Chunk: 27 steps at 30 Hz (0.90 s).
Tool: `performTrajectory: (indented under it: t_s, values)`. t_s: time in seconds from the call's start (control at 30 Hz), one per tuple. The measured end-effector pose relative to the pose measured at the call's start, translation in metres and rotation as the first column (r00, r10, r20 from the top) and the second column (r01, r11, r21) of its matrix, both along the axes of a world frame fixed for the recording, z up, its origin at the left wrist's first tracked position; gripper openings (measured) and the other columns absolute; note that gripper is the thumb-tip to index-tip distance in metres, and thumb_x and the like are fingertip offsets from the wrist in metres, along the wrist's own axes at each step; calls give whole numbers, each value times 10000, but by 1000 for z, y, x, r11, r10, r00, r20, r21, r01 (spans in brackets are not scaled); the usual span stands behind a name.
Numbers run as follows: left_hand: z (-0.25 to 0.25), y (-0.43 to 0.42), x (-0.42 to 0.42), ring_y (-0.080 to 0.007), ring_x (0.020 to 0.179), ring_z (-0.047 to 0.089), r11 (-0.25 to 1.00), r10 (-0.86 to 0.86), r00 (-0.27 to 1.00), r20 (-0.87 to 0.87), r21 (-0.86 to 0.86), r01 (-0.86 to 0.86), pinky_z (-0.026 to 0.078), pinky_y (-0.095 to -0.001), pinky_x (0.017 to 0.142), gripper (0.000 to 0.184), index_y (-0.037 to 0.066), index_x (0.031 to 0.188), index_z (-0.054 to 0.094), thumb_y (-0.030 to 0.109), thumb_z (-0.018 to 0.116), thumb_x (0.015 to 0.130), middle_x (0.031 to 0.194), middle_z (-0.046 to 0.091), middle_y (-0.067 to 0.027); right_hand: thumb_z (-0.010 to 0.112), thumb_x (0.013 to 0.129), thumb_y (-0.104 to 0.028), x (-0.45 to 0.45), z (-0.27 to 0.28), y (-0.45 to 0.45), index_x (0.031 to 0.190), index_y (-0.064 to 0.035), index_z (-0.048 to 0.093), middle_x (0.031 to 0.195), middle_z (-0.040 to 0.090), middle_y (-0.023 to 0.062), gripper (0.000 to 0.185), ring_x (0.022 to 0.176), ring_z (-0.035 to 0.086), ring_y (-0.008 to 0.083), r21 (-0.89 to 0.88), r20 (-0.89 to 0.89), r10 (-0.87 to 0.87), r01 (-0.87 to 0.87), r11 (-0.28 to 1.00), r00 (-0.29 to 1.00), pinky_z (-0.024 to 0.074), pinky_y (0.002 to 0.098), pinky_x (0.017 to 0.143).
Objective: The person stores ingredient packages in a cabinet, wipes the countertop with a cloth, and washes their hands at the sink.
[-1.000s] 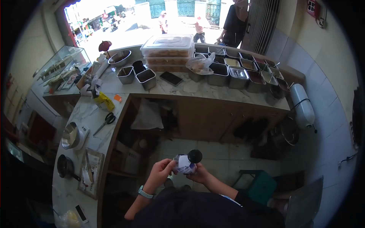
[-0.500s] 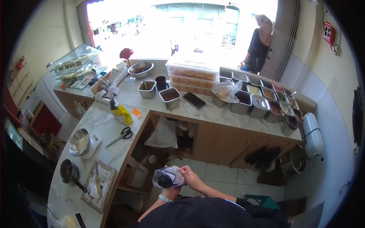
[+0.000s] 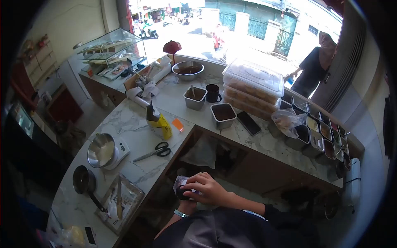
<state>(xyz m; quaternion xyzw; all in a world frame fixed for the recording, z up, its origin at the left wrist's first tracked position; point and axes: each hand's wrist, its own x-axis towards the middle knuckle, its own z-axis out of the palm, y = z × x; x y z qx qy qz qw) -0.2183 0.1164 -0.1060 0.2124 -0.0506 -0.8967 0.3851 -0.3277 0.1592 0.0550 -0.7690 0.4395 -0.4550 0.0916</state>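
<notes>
Marble-patterned desk [image 3: 120, 124] with wooden sides bends around the wearer, its far run below a bright street opening. Beyond it, well to the right of the scissors [image 3: 163, 149], a person [image 3: 316, 68] in dark clothing stands outside. A glass display case [image 3: 111, 51] lies far beyond the scissors, to the left. Beyond and right of them rises a stack of clear lidded boxes [image 3: 252, 87], with rows of metal containers [image 3: 315, 142] further right. Nearer than the scissors, to the left, a tray [image 3: 139, 200] holds a knife [image 3: 119, 197]. Left of them are a saucepan [image 3: 80, 180] and a steel bowl [image 3: 95, 156] of pale contents on a white scale [image 3: 121, 149]. Just beyond stands a yellow packet [image 3: 165, 127]; a dark phone [image 3: 249, 123] lies to the right.

Off the desk, nearer than the scissors and slightly right, both hands hold a small package [image 3: 181, 181]: crumpled clear plastic with white and purple patches, and a round dark end below. Right hand [image 3: 209, 191] has its fingers curled over it. Left hand [image 3: 188, 204] is underneath, mostly hidden; how its fingers are set cannot be told.
</notes>
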Motion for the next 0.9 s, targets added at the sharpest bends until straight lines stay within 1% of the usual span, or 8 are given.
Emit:
performTrajectory:
  t_s: [0.13,0.3,0.4,0.53,0.63,0.7,0.8,0.9]
  values:
    - [42,0,0,-200,982,523,990,138,989,49,-41,-136,447,-347,830,354,92,1024,505,381,358,881,1051,529,-71,691,724,-234,-14,-5,-24,1020,-95,598,907,572,66,340,808,549,224,-25,-33,119,-120,992,992,426,340,748]
    - [21,-14,-26,-206,978,525,928,372,928,29,-8,-372,449,-347,830,370,87,1018,517,389,351,881,1034,539,-75,697,705,-228,-37,2,-45,1014,-97,585,914,554,84,355,790,544,229,3,-73,309,-309,951,948,443,330,699]
    - [20,-13,-35,-213,973,528,855,519,855,-8,-5,-519,451,-345,827,394,80,1003,533,403,343,881,1015,554,-77,691,707,-183,-57,9,-61,984,-85,590,858,563,80,311,772,555,236,19,24,348,-349,937,937,451,320,673]
    - [28,-10,-55,-208,1006,514,777,629,772,92,-67,-625,442,-346,845,385,97,1009,527,414,347,885,1034,549,-70,684,714,-194,-76,13,-82,944,-79,597,826,562,71,271,764,553,233,49,-34,452,-451,891,891,430,329,701]
    - [15,1,-59,-207,915,558,714,691,716,102,64,-698,500,-342,719,395,104,1024,520,428,346,879,1000,558,-67,670,721,-201,-75,15,-90,919,-70,593,803,558,68,250,754,550,234,142,-131,590,-574,806,796,413,331,717]
    - [14,15,-58,-202,728,598,774,629,753,195,-62,-630,513,-329,517,420,111,1018,520,457,337,868,950,567,-66,663,725,-198,-72,20,-92,918,-58,588,796,560,78,250,756,553,241,190,-150,677,-651,735,721,416,331,718]
    - [38,20,-60,-199,563,585,695,704,686,182,17,-718,463,-311,370,437,114,999,525,478,327,857,850,579,-69,661,726,-197,-64,34,-94,916,-44,592,808,570,93,254,767,561,249,268,-155,746,-700,662,647,425,336,720]
    - [33,27,-38,-205,552,584,726,681,719,136,2,-688,466,-315,377,432,126,986,528,482,319,857,776,581,-65,682,706,-138,-47,49,-96,932,-35,596,852,589,106,263,747,581,240,244,-140,753,-715,655,643,466,329,679]
